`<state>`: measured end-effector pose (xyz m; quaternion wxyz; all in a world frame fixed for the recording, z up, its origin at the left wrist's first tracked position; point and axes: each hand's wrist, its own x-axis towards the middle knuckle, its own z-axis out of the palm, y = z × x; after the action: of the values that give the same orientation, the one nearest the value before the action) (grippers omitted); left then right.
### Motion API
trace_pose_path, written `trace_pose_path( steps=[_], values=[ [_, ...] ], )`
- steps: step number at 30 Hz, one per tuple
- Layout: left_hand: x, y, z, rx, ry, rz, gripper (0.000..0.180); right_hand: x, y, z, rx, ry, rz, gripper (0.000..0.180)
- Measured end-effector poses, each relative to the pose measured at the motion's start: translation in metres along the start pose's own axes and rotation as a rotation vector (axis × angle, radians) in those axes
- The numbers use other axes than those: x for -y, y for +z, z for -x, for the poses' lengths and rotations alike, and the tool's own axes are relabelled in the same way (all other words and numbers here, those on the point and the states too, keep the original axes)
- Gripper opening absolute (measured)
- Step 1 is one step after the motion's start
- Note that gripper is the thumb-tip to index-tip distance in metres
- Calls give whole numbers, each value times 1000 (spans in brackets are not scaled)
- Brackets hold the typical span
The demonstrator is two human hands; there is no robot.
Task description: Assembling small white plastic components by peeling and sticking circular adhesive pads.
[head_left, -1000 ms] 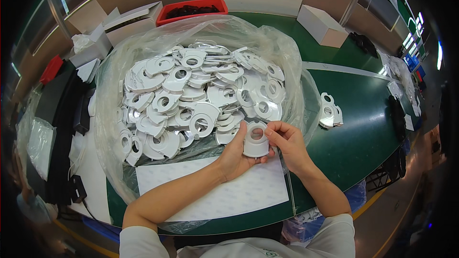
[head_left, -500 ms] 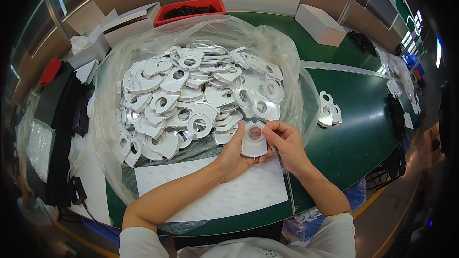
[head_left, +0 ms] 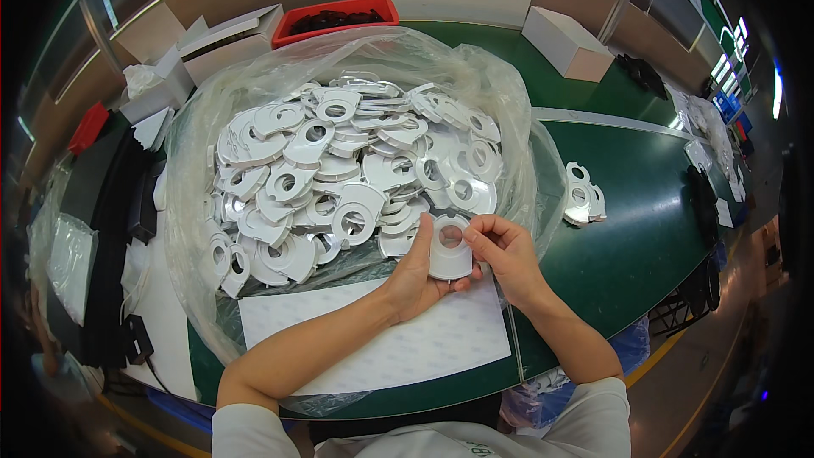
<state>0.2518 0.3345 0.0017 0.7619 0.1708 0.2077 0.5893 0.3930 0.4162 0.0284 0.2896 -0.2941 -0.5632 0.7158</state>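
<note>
My left hand (head_left: 413, 278) is closed round a white plastic part (head_left: 450, 264), a flat piece with a large round hole near its top. Its thumb lies along the part's left edge, and the other fingers pass underneath. My right hand (head_left: 509, 256) pinches the upper right edge of the same part between thumb and forefinger. Just beyond my hands, a big heap of similar white plastic parts (head_left: 307, 146) fills an opened clear plastic bag (head_left: 197, 119). Below the held part lies a white sheet (head_left: 373, 352).
A few more white parts (head_left: 581, 195) lie on the green table (head_left: 627, 195) to the right. At the back stand a red bin (head_left: 292, 15) of dark pieces, a white box (head_left: 566, 44) and an open carton (head_left: 233, 38). A black adapter (head_left: 136, 337) with a cable sits at left.
Both hands keep their hold on the white plastic part. Hardly anything else has moved.
</note>
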Motion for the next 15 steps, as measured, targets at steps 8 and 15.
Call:
trace_pose_path(
  steps=[8, 15],
  values=[
    [3, 2, 1, -88, 17, -69, 22, 0, -1, 2, 14, -44, 53, 13],
    [5, 6, 4, -149, 90, -118, 24, 10, 0, -1, -180, -925, 1022, 29]
  ],
)
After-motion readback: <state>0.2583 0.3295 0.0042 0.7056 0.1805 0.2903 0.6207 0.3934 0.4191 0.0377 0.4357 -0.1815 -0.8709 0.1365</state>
